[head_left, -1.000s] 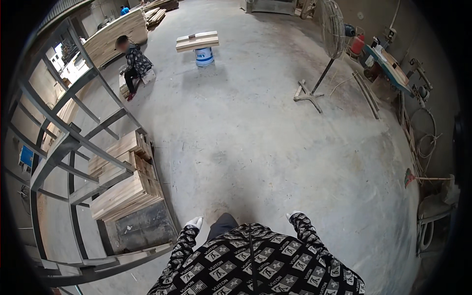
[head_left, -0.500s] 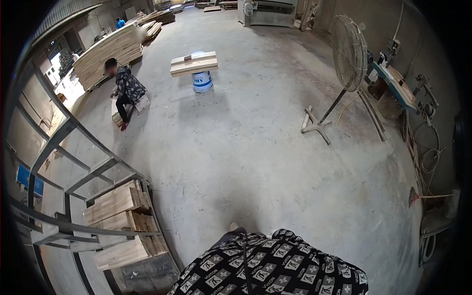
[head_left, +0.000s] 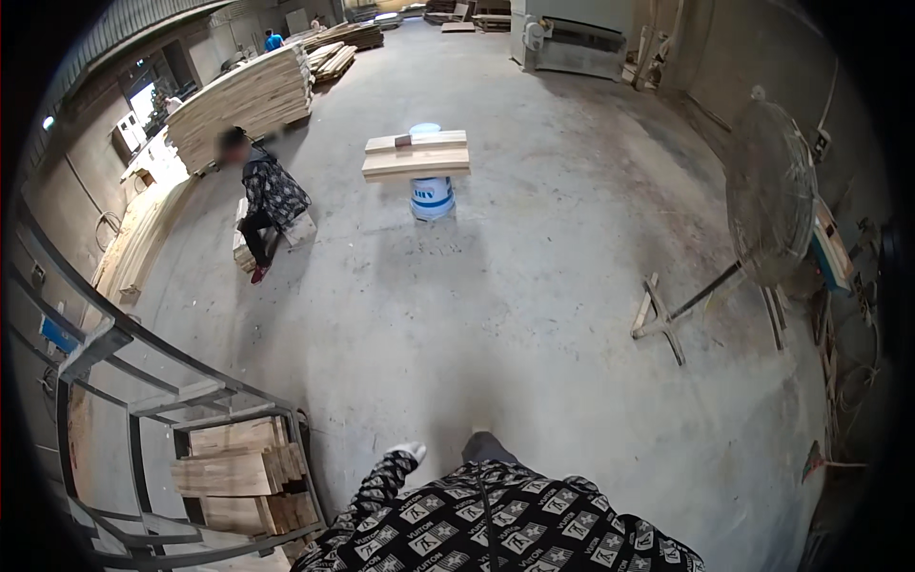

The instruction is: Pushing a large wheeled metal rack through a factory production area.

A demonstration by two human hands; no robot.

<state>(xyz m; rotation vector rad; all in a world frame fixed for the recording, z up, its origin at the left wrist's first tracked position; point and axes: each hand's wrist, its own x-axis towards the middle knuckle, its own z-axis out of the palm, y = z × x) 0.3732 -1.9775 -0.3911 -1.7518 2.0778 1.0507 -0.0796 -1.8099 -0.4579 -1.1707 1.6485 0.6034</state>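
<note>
My left hand (head_left: 410, 450) seems to be in a whitish glove and swings out in front of my patterned black jacket, above the grey floor. It touches nothing that I can see, and its fingers are too small and smeared to make out. My right hand is out of view. Ahead of me, light wooden boards (head_left: 416, 166) lie across a white and blue bucket (head_left: 433, 198), with a small brownish block (head_left: 402, 141) on top. To my left, wooden planks (head_left: 224, 475) are stacked on a grey metal rack (head_left: 143, 405).
A person (head_left: 272, 195) in a dark patterned jacket sits low at the left. Behind them rises a large stack of boards (head_left: 238, 105). A pedestal fan (head_left: 767, 205) with a splayed base stands at the right. A large grey machine (head_left: 572, 43) is at the back.
I have moved forward, so the bucket with boards looks nearer and the rack has slid lower. The view has swung left, shifting the fan rightward. My left hand has come into view.
</note>
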